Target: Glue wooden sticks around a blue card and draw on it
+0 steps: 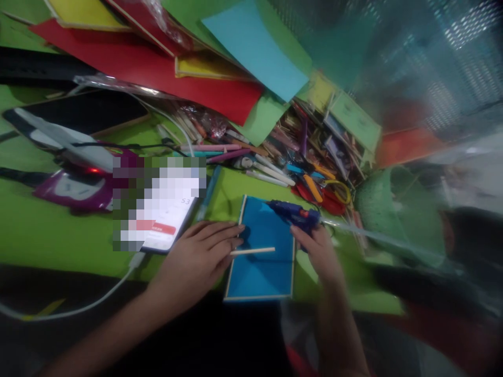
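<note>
A blue rectangular sheet (263,283) with thin pale strips along its edges lies on the green table in front of me. My left hand (204,246) is at the sheet's left side, fingertips over its edge. From that hand a thin pale stick (255,251) points right across the sheet; the thumb's grip on it is mostly hidden. My right hand (316,246) is wrapped around a dark blue glue gun (293,209) at the sheet's right side. The gun's nozzle points left, above the sheet's top edge. A clear glue stick (353,229) trails from its back.
A lit phone (167,225) on a white cable lies left of my left hand. Behind are pens (220,149), scissors (338,191) and a heap of small tools. Coloured sheets (157,63) cover the back. A green mesh basket (396,214) stands at right.
</note>
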The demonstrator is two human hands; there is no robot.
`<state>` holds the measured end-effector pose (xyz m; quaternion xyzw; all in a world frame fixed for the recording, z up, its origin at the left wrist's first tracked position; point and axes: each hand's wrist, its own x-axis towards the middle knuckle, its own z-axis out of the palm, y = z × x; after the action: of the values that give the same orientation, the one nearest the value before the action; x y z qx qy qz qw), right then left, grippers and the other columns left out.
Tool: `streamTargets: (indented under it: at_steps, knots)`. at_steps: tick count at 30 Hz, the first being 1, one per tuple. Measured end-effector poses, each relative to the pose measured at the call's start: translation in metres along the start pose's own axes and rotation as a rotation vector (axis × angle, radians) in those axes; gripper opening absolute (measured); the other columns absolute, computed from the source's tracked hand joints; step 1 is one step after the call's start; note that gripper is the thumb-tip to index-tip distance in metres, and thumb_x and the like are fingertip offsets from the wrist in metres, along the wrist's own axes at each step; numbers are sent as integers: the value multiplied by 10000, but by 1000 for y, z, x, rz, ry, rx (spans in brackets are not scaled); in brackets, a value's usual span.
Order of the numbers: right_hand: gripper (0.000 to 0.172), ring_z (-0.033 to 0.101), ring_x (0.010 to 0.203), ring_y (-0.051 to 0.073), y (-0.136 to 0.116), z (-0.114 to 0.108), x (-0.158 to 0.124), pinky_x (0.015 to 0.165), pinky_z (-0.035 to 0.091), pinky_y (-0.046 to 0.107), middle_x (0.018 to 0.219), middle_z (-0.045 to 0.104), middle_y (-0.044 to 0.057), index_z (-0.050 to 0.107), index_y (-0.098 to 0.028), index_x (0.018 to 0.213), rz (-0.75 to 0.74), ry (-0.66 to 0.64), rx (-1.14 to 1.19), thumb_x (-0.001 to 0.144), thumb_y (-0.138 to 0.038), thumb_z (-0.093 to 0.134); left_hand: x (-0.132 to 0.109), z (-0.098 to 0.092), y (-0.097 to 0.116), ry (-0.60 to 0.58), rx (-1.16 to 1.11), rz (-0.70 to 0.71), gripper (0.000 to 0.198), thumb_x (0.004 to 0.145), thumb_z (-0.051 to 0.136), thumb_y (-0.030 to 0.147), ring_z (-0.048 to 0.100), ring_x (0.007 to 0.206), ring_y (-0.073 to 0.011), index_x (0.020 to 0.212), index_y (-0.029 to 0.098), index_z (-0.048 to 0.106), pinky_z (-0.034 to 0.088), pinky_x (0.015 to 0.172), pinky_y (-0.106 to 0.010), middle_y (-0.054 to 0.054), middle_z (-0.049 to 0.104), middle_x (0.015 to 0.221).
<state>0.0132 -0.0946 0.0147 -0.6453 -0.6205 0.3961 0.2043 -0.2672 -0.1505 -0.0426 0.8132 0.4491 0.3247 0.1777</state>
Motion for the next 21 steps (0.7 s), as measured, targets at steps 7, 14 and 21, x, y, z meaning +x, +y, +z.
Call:
streamTargets:
  at_steps: [7,14,21]
  knots:
    - [340,504,605,177,-2,4,1,563,387,290,637,562,-7,725,-214,905,40,-11,50,882,-551,681,1,-1,0,10,6,15,239,1037,533,187,698,1246,-251,1157,191,740,512,1048,-468,-48,733,1374]
    - [342,564,683,191,4,3,2,632,436,299,722,648,13,723,-204,877,8,-15,-18,909,-542,678,2,-1,1,12,1,-3,259,1044,513,200,698,1246,-239,1144,215,752,515,1049,-445,-39,736,1369]
    - [363,524,629,179,5,2,1,588,404,291,666,590,-9,743,-197,969,16,-7,34,899,-548,684,0,0,-1,1,-14,-7,256,1042,521,203,697,1253,-235,1163,227,745,515,1063,-465,-26,727,1386]
